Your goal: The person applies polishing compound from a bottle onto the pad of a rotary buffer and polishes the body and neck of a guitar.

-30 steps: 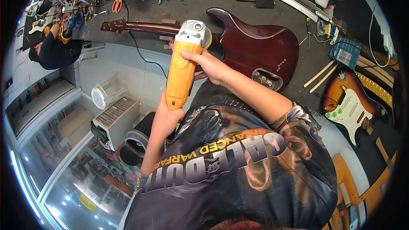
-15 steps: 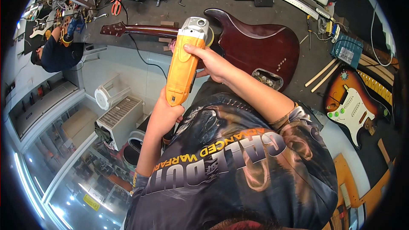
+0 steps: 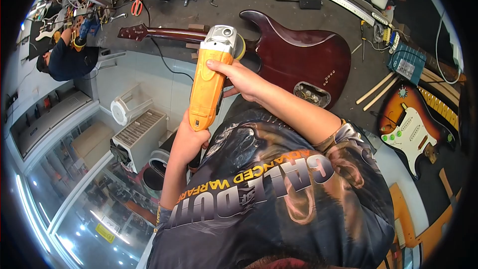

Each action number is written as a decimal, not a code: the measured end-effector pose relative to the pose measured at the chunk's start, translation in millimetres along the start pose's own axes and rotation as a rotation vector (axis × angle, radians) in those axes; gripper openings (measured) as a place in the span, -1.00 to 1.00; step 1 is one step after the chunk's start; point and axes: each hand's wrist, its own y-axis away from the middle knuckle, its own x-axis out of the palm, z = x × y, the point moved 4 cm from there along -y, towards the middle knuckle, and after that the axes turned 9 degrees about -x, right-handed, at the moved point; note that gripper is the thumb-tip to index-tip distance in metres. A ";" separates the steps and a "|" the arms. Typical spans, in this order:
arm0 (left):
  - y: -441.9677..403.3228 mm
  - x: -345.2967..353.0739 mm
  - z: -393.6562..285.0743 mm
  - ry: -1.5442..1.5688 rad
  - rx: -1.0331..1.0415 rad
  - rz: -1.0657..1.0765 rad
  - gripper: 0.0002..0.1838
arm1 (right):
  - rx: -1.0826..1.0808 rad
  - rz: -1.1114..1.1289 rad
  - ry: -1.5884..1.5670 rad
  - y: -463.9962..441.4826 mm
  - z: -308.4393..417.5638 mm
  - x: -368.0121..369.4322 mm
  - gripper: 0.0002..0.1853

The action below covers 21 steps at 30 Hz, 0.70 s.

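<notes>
A yellow angle grinder (image 3: 205,82) with a silver head is held upright in view between my two hands. My left hand (image 3: 188,140) is wrapped round its rear end. Farther up, my right hand (image 3: 241,79) grips the body near the head, its thumb lying on the yellow casing. A yellowish round pad (image 3: 240,48) shows at the right side of the head. Just right of the pad lies a dark red electric guitar (image 3: 303,55), back side up, with an open cavity showing wiring. The grinder's head overlaps the neck in view; whether they touch I cannot tell.
On the right lies a sunburst guitar body (image 3: 416,127) with a white pickguard, near two wooden sticks (image 3: 376,89). Red-handled scissors (image 3: 137,6), cables and tools lie along the back. A person (image 3: 69,57) works at far left, beyond a white stool (image 3: 130,107).
The grinder has shifted slightly left and toward me, with both my hands still round it. The dark red guitar stays in place.
</notes>
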 end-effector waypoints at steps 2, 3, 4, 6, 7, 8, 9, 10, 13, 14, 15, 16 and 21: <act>-2.6 -2.8 8.1 -0.007 0.001 -0.006 -0.32 | -0.023 0.009 -0.031 5.1 -3.6 0.3 -0.11; -4.4 -3.8 12.9 -0.010 0.002 -0.009 -0.30 | -0.015 0.000 -0.037 6.4 -7.9 0.2 -0.11; -7.0 -5.5 17.8 -0.020 0.008 -0.015 -0.28 | -0.008 -0.010 -0.043 6.9 -13.5 -0.7 -0.12; -15.6 -10.7 28.1 -0.042 0.025 -0.027 -0.24 | -0.004 0.005 -0.053 5.9 -21.2 -3.8 -0.10; -21.2 -14.4 33.8 -0.067 0.033 -0.030 -0.22 | -0.005 0.031 -0.059 4.1 -24.1 -5.1 -0.07; -27.7 -18.9 40.3 -0.093 0.041 -0.034 -0.20 | -0.007 0.058 -0.066 2.8 -27.5 -4.6 -0.04; -33.7 -22.3 48.2 -0.122 0.049 -0.037 -0.18 | -0.002 0.065 -0.068 2.0 -31.1 -3.4 -0.04; -41.6 -25.0 57.6 -0.135 0.108 -0.059 -0.17 | -0.003 0.071 -0.069 0.0 -33.2 -3.0 -0.04; -61.4 -36.1 85.7 -0.189 0.210 -0.097 -0.11 | 0.002 0.044 -0.107 -7.7 -43.0 0.3 -0.10; -66.1 -41.1 91.6 -0.212 0.196 -0.094 -0.08 | 0.002 0.024 -0.125 -10.6 -46.2 1.3 -0.13; -70.3 -48.0 97.0 -0.236 0.181 -0.088 -0.04 | 0.003 0.024 -0.132 -13.1 -49.5 3.3 -0.11; -73.0 -52.4 95.6 -0.260 0.191 -0.083 -0.03 | 0.002 0.022 -0.138 -15.4 -50.0 6.4 -0.10; -110.4 -105.1 95.6 -0.471 0.297 -0.043 -0.01 | -0.052 0.000 -0.199 -39.2 -64.3 22.8 -0.06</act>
